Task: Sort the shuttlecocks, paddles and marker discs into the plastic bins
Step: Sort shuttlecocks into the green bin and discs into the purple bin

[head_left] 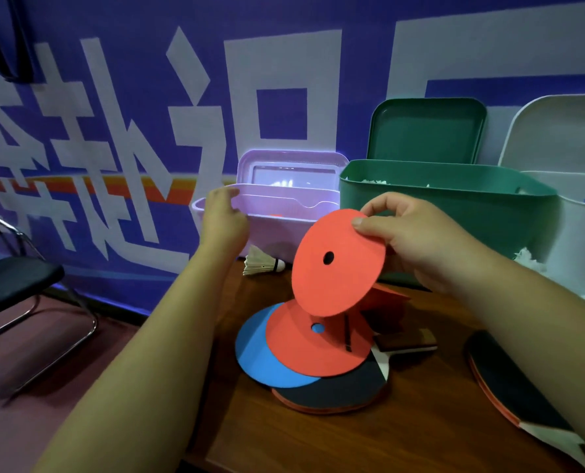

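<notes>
My right hand (410, 233) pinches the top edge of a red marker disc (335, 278) and holds it tilted in the air above the table. My left hand (224, 216) rests on the left rim of the purple bin (284, 230). Below the lifted disc, another red disc (304, 349) lies on a blue disc (257, 353), both stacked over a black paddle (339, 390). A second paddle (509, 384) lies at the right. One shuttlecock (262, 264) lies in front of the purple bin. The green bin (455, 206) holds white feathers.
A white bin (581, 233) stands at the far right; lids lean on the wall behind all three bins. The wooden table (403, 431) ends at its left edge near my left arm. A black chair (15, 281) stands on the floor at left.
</notes>
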The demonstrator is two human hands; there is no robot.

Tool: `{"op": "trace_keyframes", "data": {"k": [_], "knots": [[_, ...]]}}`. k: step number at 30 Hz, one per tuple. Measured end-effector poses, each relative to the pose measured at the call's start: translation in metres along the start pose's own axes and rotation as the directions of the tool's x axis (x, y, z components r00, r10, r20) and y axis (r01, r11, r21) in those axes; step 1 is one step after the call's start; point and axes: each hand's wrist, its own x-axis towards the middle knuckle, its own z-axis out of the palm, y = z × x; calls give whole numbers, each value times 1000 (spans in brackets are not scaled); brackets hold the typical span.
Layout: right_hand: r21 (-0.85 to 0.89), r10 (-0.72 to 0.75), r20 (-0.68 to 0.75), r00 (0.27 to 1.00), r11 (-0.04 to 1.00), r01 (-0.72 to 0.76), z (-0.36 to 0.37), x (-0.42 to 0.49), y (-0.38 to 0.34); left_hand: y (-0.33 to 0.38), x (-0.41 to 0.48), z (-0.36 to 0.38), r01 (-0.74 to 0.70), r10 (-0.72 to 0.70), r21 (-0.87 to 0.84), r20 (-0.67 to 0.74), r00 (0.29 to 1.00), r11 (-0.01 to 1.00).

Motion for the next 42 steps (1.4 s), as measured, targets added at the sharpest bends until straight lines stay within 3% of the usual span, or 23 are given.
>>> {"op": "trace_keyframes", "data": {"k": [5, 11, 18, 21, 23, 25, 27, 29, 31, 37, 42], "knots": [[238, 19, 11, 1000, 971, -22, 20, 13, -16, -14, 1, 1, -103, 114, 115, -91, 989, 988], [387, -41, -42, 998, 921, 54, 43, 42, -48, -25, -5, 0, -10, 6, 222, 18, 1000, 975], [456, -40, -132, 990, 885, 96, 78, 104, -70, -29, -7, 3, -31, 4, 295, 92, 996, 955], [250, 66, -104, 992, 968, -39, 90, 117, -55, -31, -7, 2, -34, -10, 364, 119, 993, 931], [-4, 57, -120, 991, 998, -58, 92, 118, -41, -32, -7, 3, -24, -39, 402, 149, 988, 915], [-360, 24, -127, 992, 930, -69, 92, 108, -27, -32, -9, 3, -37, -38, 420, 170, 985, 907], [-329, -9, -76, 997, 944, -17, 82, 99, -19, -30, -10, 4, -56, -21, 425, 175, 984, 903], [-525, -124, -67, 990, 848, 70, 71, 85, -13, -27, -11, 4, -99, 21, 403, 193, 981, 910], [-596, -175, -18, 984, 792, 130, 55, 75, -7, -23, -12, 5, -185, 98, 322, 270, 958, 929], [-692, -145, 161, 976, 689, 216, 26, 30, 9, -6, -29, 9, -496, 292, 181, 621, 727, 849], [-817, 13, 250, 968, 539, 204, 9, -9, 27, -1, -38, 10, -477, 155, 201, 780, 607, 855]]}}
